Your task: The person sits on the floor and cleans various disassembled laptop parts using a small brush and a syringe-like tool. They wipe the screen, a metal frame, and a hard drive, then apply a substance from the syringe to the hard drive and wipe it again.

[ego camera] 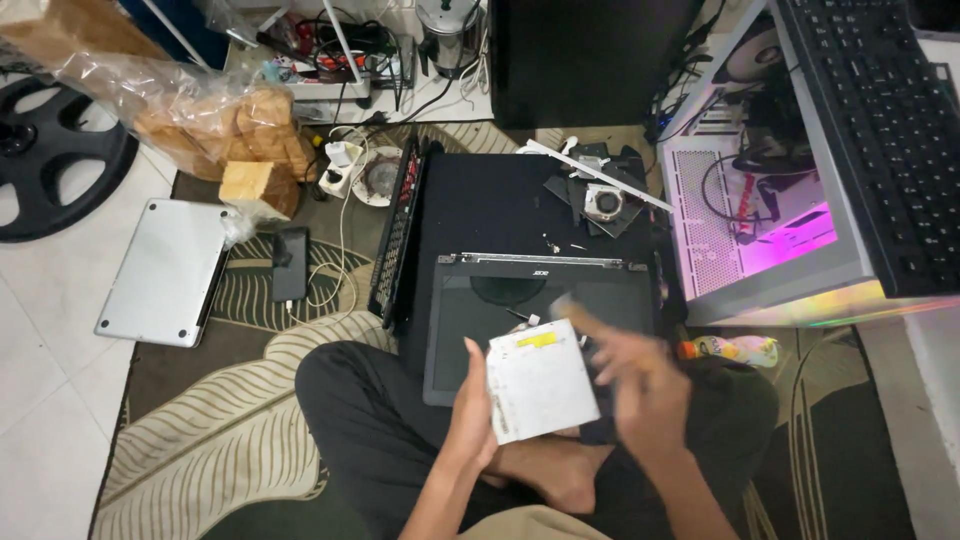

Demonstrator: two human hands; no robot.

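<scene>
A flat silvery drive [540, 380], square-ish with a yellow sticker near its top edge, is held up over the lap, just in front of the open laptop [540, 310] on the rug. It's pinched along its left edge by the left hand [470, 410], fingers closed on it with the thumb behind. The right hand [640, 385] is pretty blurred, so it can't really be told whether it's gripping the drive's right side or just resting against it; something thin and tan seems to be poking up from it, but that's smeared too.

Containers-wise: a clear plastic bag [170, 100] at top left is stuffed with light wooden blocks, and one block [250, 185] is sat outside it on the rug. An open white PC case [760, 220] at right is lit pink inside, with cables and boards visible in it, and a black keyboard [880, 130] is laid across its top.

A silver laptop lid [165, 270] and a black phone [290, 262] are left on the floor at left. A small fan [603, 202] and loose parts are scattered behind the laptop.
</scene>
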